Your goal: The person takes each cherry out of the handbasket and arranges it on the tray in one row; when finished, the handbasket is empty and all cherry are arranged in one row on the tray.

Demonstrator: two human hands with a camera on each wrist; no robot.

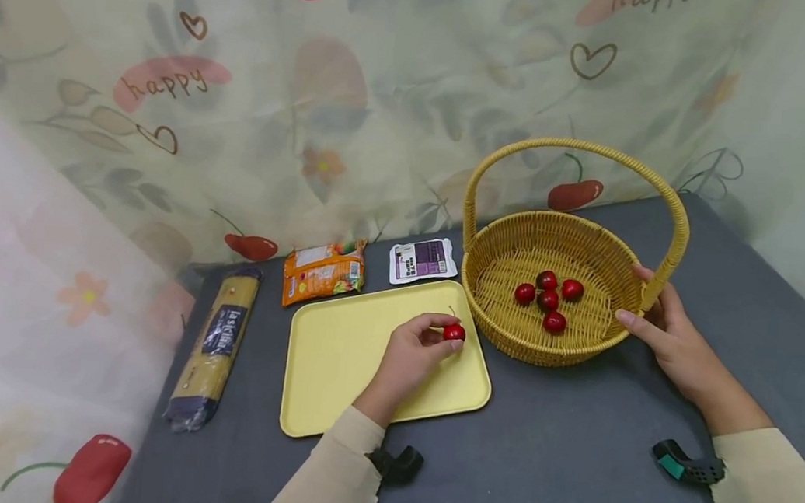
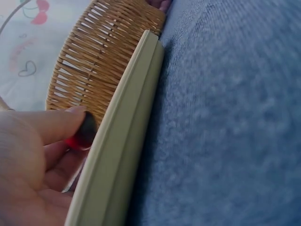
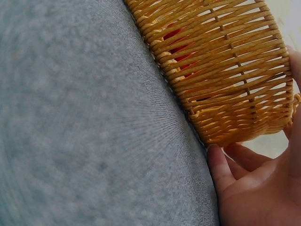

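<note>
Over the right part of the yellow tray, my left hand pinches a red cherry between thumb and fingertips, its stem pointing up. The left wrist view has the same cherry close by the tray's rim, partly hidden by the fingers. Several dark red cherries lie on the bottom of a woven basket with a tall arched handle. At the basket's right side, my right hand grips the rim beside the handle's foot. From the right wrist, the fingers show against the woven wall.
Behind the tray lie an orange snack packet and a white and purple sachet. A long pack of spaghetti rests to the tray's left. A patterned curtain hangs behind the grey tabletop.
</note>
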